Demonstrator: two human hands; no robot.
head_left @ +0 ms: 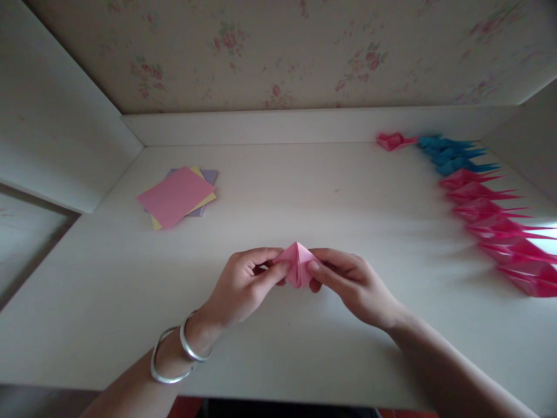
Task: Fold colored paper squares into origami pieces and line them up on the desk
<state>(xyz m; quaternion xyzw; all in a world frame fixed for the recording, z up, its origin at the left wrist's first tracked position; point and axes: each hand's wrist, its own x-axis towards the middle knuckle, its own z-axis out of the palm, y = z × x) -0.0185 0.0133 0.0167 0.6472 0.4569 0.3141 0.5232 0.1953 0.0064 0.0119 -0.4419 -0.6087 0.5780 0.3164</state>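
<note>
Between my two hands is a pink folded paper (298, 264), diamond-shaped, with its point up and a crease running down its middle. My left hand (246, 281) pinches its left corner between thumb and fingers, and two silver bangles (188, 348) circle that wrist. On the opposite side my right hand (354, 284) grips the right corner, thumb pressed on the front face. Parts of the fingers behind the paper are hidden.
A stack of pink, yellow and purple paper sheets (178, 196) lies at the left. Along the right side stand several folded pink paper cranes (496, 225) and blue ones (452, 155). Another pink folded piece (395, 141) sits near the back ledge (261, 129) of the white table (278, 186).
</note>
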